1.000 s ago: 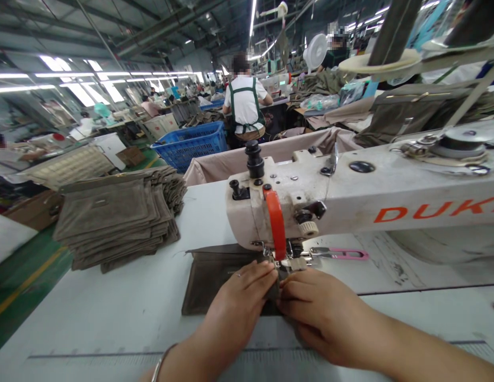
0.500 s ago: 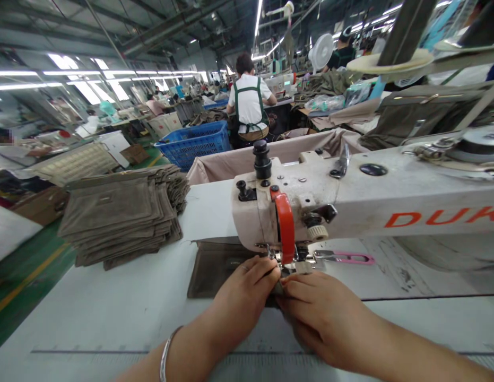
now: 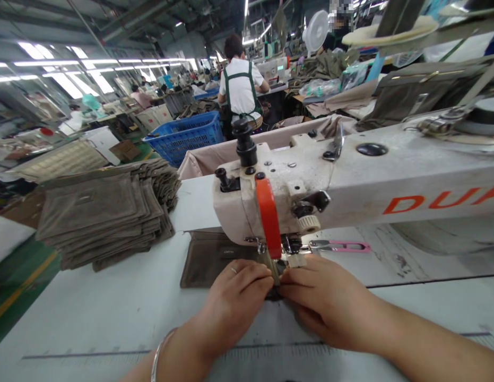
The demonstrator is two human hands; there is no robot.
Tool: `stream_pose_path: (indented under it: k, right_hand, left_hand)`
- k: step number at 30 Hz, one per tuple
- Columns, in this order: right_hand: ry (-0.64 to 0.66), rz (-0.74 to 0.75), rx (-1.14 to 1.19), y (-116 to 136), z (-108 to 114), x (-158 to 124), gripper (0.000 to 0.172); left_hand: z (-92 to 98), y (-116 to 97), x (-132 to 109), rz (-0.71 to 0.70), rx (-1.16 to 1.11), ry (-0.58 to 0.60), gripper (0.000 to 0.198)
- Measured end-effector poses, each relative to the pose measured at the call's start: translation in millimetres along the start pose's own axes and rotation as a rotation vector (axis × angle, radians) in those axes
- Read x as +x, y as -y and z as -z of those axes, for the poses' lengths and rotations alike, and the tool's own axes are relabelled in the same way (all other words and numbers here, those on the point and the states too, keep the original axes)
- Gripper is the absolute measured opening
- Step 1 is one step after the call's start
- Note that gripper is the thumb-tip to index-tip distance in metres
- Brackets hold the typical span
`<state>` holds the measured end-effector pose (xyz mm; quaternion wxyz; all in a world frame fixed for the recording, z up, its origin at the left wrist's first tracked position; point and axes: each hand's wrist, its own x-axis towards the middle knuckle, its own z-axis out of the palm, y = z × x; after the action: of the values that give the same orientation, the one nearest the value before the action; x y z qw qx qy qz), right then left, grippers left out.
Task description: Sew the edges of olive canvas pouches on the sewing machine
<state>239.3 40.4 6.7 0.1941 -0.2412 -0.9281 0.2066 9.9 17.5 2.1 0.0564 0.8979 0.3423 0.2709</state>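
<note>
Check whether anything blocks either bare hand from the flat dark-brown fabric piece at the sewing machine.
Nothing visible does: the left hand and right hand both have fingers on the flat dark-brown fabric piece. The white sewing-machine head stands just beyond the fingertips, over part of the piece.

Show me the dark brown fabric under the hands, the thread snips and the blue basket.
Dark brown fabric (image 3: 207, 261): head view, on its flat left part.
Pink-handled thread snips (image 3: 335, 245): head view, on the handle.
Blue plastic basket (image 3: 193, 141): head view, on the slotted side wall.
</note>
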Motion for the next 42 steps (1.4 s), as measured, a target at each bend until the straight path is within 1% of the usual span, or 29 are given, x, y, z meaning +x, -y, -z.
stream_pose_path:
  k: [4, 6, 10, 11, 16, 19, 23, 28, 33, 42]
  right_hand:
    - [-0.009, 0.006, -0.025, -1, -3, 2, 0.015]
    - [-0.007, 0.011, -0.039, -1, -3, 2, 0.015]
    - [0.001, 0.018, -0.063, 1, -2, 3, 0.016]
    - [0.004, 0.015, -0.068, 1, -2, 3, 0.016]
    - [0.02, 0.016, -0.06, 0, 0, 2, 0.023]
    - [0.026, 0.009, -0.018, -3, 6, 0, 0.025]
    - [-0.004, -0.014, 0.007, -8, 11, -4, 0.028]
    - [-0.023, 0.028, -0.04, -9, 6, -1, 0.026]
    - [0.011, 0.005, -0.071, -6, 4, 2, 0.025]
    - [0.025, -0.009, -0.072, -3, 0, 1, 0.023]
  left_hand:
    - [-0.9, 1, -1, 0.003, -0.015, 0.047, 0.023]
    - [-0.4, 0, -1, 0.009, -0.045, 0.037, 0.022]
    - [0.3, -2, 2, 0.117, -0.088, -0.114, 0.017]
    - [-0.3, -2, 3, 0.136, -0.093, -0.129, 0.016]
    - [-5.8, 1, 4, 0.075, -0.104, -0.019, 0.019]
    - [-5.5, 1, 4, 0.08, -0.097, -0.013, 0.02]
    - [-3.1, 1, 4, 0.074, -0.091, 0.004, 0.02]
    - [-4.0, 1, 4, 0.118, -0.107, -0.001, 0.019]
    - [-3.7, 0, 4, 0.068, -0.098, -0.011, 0.017]
    - [-1.4, -2, 11, 0.124, -0.084, 0.018, 0.015]
